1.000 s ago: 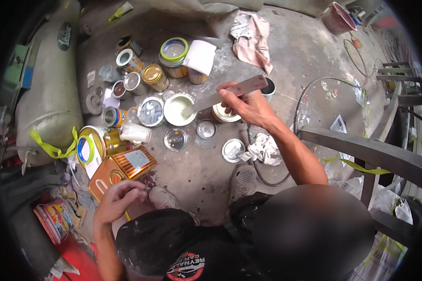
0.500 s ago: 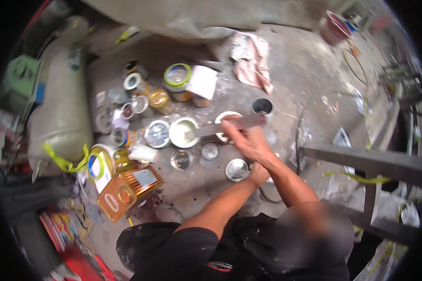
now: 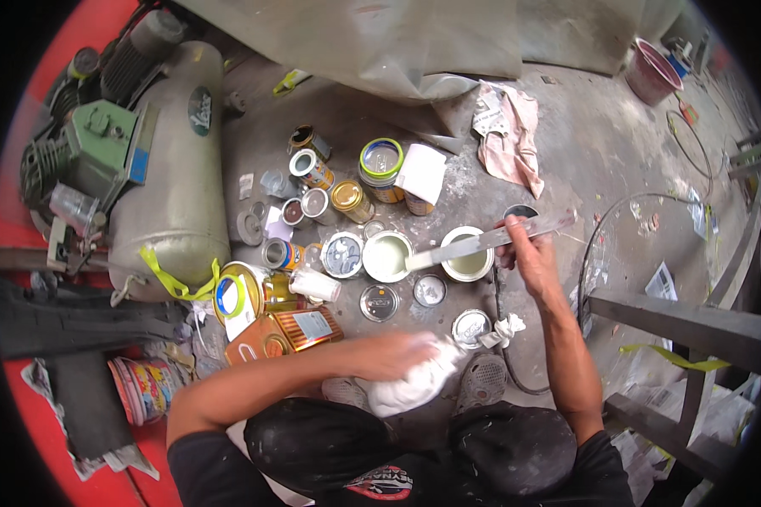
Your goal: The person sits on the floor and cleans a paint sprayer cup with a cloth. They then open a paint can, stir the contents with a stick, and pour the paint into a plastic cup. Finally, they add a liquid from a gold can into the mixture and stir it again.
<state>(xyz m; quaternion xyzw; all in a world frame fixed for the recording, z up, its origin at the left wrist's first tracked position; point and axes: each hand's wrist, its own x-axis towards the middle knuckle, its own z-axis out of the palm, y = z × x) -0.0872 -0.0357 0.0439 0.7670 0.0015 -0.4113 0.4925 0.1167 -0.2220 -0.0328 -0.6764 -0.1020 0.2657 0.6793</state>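
The left hand (image 3: 393,354) is grasping a bunched white cloth (image 3: 416,384) above the shoes (image 3: 485,382), while the right hand (image 3: 533,260) is clenching its fingers round a long flat stick (image 3: 463,248) over two open cans (image 3: 468,280). Managing both together is seemingly the step in hand, calling for a steady stick, which is looking greyish with a whitish tip

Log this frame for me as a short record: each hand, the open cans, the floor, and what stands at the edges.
Left hand: blurred, holding a crumpled white cloth
Right hand: gripping a flat stick, its lower end at the near can's right rim
Open cans: pale-paint can; second can, partly behind the stick
Floor: silvery lid, pinkish cloth
Left edge: grey tank with green pump
Upper right: reddish bucket
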